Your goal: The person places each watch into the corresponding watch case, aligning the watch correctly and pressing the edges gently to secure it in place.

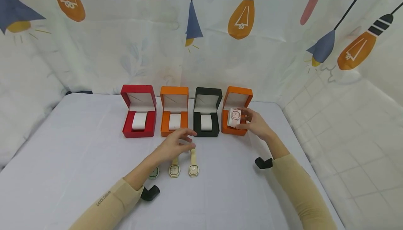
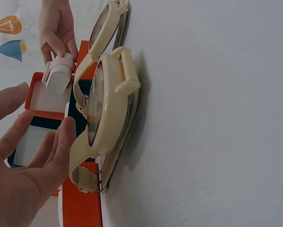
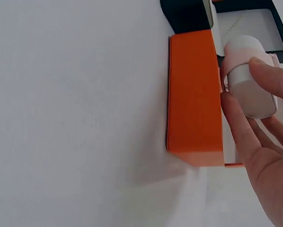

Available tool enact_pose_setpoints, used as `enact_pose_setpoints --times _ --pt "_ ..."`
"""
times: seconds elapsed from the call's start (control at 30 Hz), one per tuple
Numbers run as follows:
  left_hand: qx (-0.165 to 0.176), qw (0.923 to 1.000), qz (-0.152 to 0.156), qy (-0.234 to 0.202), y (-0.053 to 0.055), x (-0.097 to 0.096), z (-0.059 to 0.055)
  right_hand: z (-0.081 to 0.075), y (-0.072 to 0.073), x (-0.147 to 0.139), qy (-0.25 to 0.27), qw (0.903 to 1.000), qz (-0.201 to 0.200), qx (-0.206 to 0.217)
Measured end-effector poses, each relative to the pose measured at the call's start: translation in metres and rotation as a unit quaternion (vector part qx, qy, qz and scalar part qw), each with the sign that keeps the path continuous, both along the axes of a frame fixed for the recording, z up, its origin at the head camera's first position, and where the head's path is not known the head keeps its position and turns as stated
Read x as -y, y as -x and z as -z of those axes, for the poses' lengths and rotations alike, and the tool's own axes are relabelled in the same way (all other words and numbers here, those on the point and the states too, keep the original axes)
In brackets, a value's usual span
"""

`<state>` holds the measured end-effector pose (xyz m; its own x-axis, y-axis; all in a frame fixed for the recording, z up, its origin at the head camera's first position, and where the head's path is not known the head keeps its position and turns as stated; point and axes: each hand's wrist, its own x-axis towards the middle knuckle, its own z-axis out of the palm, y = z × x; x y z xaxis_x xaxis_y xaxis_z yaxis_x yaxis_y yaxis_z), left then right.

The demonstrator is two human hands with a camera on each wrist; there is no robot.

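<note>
At the right orange watch box (image 1: 238, 91), my right hand (image 1: 259, 127) grips a white cushion (image 3: 252, 92) wrapped by a pink watch (image 1: 235, 114). Thumb and fingers press the cushion from opposite sides, tilted over the box's lower half. My left hand (image 1: 172, 146) hovers over the table with fingers spread and nothing in them. Below it lie two cream watches, a middle one (image 1: 174, 170) and a right one (image 1: 193, 170), and a green-dialled watch (image 1: 154, 172) partly hidden by the wrist. A cream watch (image 2: 108, 104) looms close in the left wrist view.
Along the back of the white table (image 1: 220, 195) stand three more open boxes with white cushions: a red one (image 1: 137, 88), an orange one (image 1: 174, 90) and a dark green one (image 1: 208, 91). A printed curtain (image 1: 126, 48) hangs behind them.
</note>
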<state>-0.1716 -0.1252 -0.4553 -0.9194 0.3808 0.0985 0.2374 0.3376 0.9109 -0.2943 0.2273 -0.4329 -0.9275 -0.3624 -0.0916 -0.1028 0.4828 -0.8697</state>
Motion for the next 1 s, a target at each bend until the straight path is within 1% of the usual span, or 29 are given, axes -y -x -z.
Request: enact_pose_setpoints --times 0.13,0.2,0.37,0.6,0.77,1.0 --pt "0.001 1.0000 0.006 -0.006 -0.002 0.000 -0.002 0.000 0.003 -0.003 -0.009 0.9999 0.009 0.011" --pt "0.001 0.9999 0.007 -0.009 -0.002 0.000 -0.004 0.000 0.004 -0.004 -0.015 0.9998 0.007 0.011" --pt "-0.001 1.0000 0.008 -0.006 -0.003 -0.001 -0.005 -0.001 0.006 -0.006 -0.038 0.9993 -0.002 0.003" --pt "-0.001 1.0000 0.008 0.000 -0.003 -0.001 -0.004 -0.002 0.010 -0.009 -0.068 0.9976 -0.006 -0.011" --pt "0.001 1.0000 0.005 0.001 -0.002 0.000 -0.004 -0.002 0.012 -0.010 -0.073 0.9973 -0.006 -0.007" --pt "0.004 1.0000 0.005 0.002 -0.001 -0.001 -0.003 -0.008 0.010 -0.010 -0.072 0.9972 -0.019 -0.006"
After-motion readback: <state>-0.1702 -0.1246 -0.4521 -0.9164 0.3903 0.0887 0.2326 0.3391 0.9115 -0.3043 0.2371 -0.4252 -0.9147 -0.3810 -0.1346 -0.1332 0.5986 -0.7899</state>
